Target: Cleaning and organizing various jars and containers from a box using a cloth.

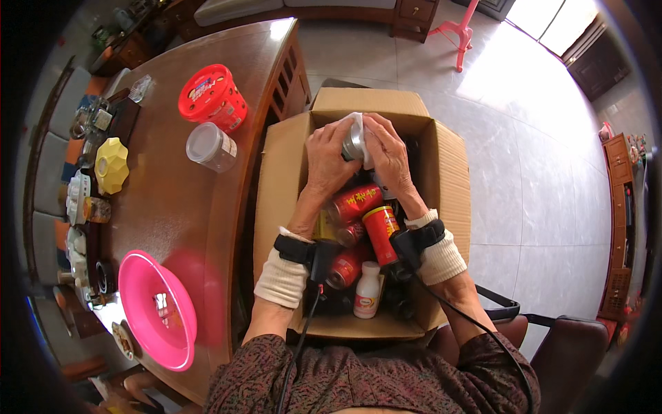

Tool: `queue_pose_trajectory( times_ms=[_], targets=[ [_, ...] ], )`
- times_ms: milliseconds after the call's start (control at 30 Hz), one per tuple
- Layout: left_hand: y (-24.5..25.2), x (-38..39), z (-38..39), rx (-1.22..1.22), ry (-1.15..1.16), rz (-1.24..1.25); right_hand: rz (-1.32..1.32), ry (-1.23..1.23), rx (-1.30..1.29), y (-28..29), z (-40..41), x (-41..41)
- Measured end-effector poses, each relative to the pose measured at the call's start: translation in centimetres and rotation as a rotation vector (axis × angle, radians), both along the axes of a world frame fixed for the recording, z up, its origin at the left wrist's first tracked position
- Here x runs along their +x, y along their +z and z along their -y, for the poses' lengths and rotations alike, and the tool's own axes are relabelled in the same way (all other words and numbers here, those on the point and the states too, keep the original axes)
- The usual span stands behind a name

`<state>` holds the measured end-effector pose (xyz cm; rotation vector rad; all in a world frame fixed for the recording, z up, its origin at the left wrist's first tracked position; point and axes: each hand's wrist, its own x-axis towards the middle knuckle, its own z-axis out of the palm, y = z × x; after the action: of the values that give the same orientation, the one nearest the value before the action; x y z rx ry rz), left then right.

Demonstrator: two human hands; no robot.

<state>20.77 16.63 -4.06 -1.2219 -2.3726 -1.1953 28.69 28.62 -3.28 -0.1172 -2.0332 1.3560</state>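
Note:
Over the far part of an open cardboard box [453, 171], my left hand [331, 152] grips a silvery cylindrical container [354, 142], perhaps a can. My right hand [388, 150] presses a white cloth or tissue [367, 152] against its side. Much of the container is hidden by the fingers. Below my hands, red drink cans [357, 202] lie at angles in the box, with a red canister with a yellow rim [381, 233] among them. A white plastic bottle [366, 292] stands or leans near the box's near side. Darker items beneath cannot be made out.
Left of the box, a wooden table [170, 207] bears a red lidded tub [214, 98], a clear jar [212, 147], a yellow faceted bowl [111, 165] and a pink basin [158, 310]. A dark red chair [569, 341] stands at right. Cables run from bands on both wrists.

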Motion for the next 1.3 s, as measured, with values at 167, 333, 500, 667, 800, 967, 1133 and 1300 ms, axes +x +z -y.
queue_pose_trajectory(
  times_ms=[167,333,500,667,800,967,1133,1300],
  targets=[
    [0.6,0.4,0.0,0.021,-0.103,-0.093,0.178,0.106,-0.619,-0.7,-1.3,-0.3],
    [0.9,0.6,-0.5,0.135,-0.163,-0.018,0.106,0.142,-0.829,-1.5,-2.0,-0.4],
    [0.9,0.7,-0.3,0.416,-0.240,0.346,0.128,0.280,-0.763,-2.2,-1.6,-0.3],
    [0.7,0.2,0.2,0.750,-0.282,0.948,0.151,0.192,-0.404,-1.5,0.4,-0.5],
    [0.7,0.2,0.2,0.842,-0.275,1.044,0.109,0.170,-0.271,-1.0,1.1,-0.4],
    [0.6,-0.1,0.2,0.878,-0.251,1.164,-0.054,0.053,0.178,-0.9,1.9,-0.1],
    [0.8,-0.3,-0.1,0.809,-0.268,1.179,-0.073,0.045,0.109,-1.0,1.5,-0.4],
    [-0.2,-0.5,0.2,0.799,-0.327,1.229,0.076,0.065,-0.081,-0.7,1.5,-0.5]
  ],
)
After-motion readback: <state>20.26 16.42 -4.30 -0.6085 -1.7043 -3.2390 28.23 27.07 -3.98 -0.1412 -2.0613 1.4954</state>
